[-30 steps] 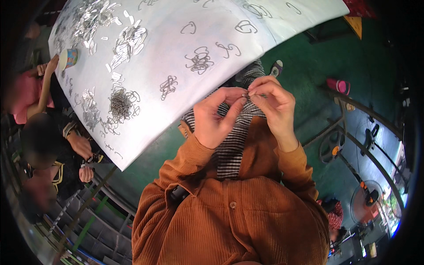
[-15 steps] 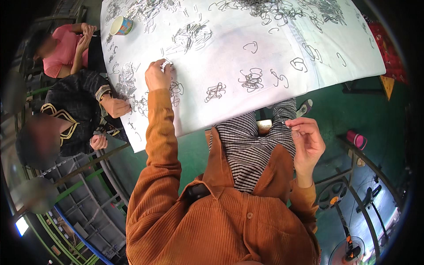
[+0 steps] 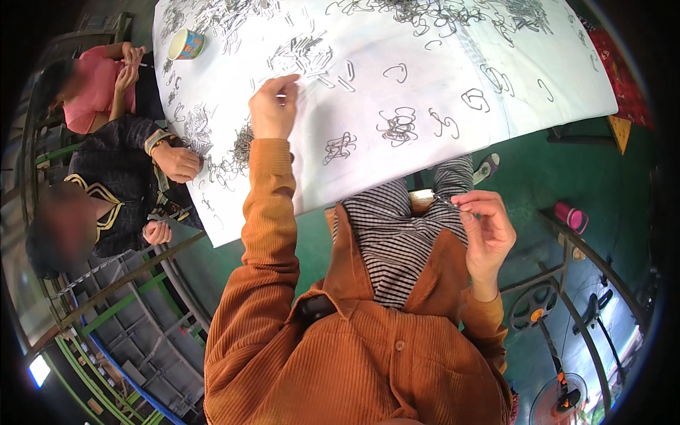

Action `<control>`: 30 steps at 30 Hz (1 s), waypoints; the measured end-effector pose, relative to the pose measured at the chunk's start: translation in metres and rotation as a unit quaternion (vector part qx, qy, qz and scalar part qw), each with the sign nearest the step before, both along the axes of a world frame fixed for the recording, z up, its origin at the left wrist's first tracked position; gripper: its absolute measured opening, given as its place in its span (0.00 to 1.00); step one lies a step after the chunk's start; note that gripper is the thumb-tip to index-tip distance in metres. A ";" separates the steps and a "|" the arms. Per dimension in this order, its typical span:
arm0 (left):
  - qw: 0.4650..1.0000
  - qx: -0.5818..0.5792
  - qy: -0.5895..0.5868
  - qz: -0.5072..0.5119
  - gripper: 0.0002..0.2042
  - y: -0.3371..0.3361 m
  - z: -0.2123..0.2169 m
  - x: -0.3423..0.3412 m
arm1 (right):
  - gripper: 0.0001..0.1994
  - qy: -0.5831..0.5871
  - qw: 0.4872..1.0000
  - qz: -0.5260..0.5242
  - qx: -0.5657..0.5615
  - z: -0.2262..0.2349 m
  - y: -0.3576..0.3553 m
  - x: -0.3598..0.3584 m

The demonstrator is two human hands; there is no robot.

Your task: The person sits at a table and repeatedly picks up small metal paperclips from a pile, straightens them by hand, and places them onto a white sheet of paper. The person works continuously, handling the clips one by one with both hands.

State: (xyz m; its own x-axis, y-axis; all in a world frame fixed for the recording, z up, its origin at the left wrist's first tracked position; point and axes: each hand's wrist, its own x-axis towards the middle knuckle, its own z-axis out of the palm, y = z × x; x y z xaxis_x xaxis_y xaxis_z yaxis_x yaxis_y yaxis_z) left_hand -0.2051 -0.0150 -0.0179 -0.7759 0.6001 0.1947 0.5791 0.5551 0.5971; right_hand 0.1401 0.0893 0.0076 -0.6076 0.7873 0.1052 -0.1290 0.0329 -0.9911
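Note:
My left hand [image 3: 273,108] is over the white-covered table [image 3: 397,163], fingers curled and slightly blurred at the near edge of a pile of small silver strips [image 3: 304,53]. Whether anything sits between its fingertips is hidden. A few loose strips [image 3: 347,76] lie just right of that hand. Above my lap, my right hand [image 3: 489,230] pinches a small thin metal piece [image 3: 445,202] between thumb and forefinger; its exact kind is too small to make out. Small heaps of dark bent wire hooks [image 3: 398,126] lie along the table's near side, with a looser cluster [image 3: 340,149] to their left.
A paper cup [image 3: 186,44] stands at the far left. More hooks [image 3: 425,14] and strips cover the far side. On the left sit two people, one in black [image 3: 124,184] with a hand on the table edge, one in pink [image 3: 92,106]. A fan [image 3: 559,400] stands lower right.
My left hand has moved right and farther out, to the strip pile. Loose strips now lie right of the pile where bare cloth was. My right hand keeps its pinch, almost unmoved.

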 end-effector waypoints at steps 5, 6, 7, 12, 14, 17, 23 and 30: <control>0.998 -0.044 0.006 -0.048 0.08 0.041 -0.028 0.027 | 0.05 -0.001 1.000 -0.001 0.001 -0.005 0.000 -0.003; 0.995 -0.083 0.032 -0.037 0.11 0.049 -0.034 0.032 | 0.05 -0.004 1.000 -0.004 0.005 -0.006 -0.001 -0.003; 0.995 -0.084 0.037 -0.036 0.11 0.053 -0.039 0.033 | 0.05 -0.007 1.000 -0.006 0.009 -0.008 -0.001 -0.003; 0.990 -0.098 0.083 -0.057 0.11 0.052 -0.045 0.028 | 0.05 -0.004 0.999 -0.021 0.038 -0.011 -0.001 -0.012; 0.986 -0.111 0.101 -0.068 0.13 0.051 -0.042 0.031 | 0.05 -0.009 0.999 -0.017 0.040 -0.012 0.002 -0.012; 0.987 -0.111 0.068 -0.094 0.11 0.046 -0.034 0.040 | 0.05 -0.014 0.999 -0.014 0.050 -0.013 0.001 -0.015; 0.794 0.182 -0.550 -0.184 0.11 0.032 0.039 0.152 | 0.05 -0.069 0.994 0.002 0.084 -0.005 0.002 -0.015; 0.832 0.204 -0.484 -0.176 0.10 0.027 0.051 0.187 | 0.04 -0.093 0.989 -0.009 0.117 -0.003 0.002 -0.017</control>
State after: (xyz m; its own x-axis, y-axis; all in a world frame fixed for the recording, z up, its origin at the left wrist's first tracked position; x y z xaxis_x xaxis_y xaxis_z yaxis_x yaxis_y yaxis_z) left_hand -0.0180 0.0125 0.0327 -0.4780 0.8604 -0.1766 -0.2001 0.0891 0.9757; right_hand 0.1233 0.0912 0.0047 -0.6192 0.7658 0.1735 0.0566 0.2639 -0.9629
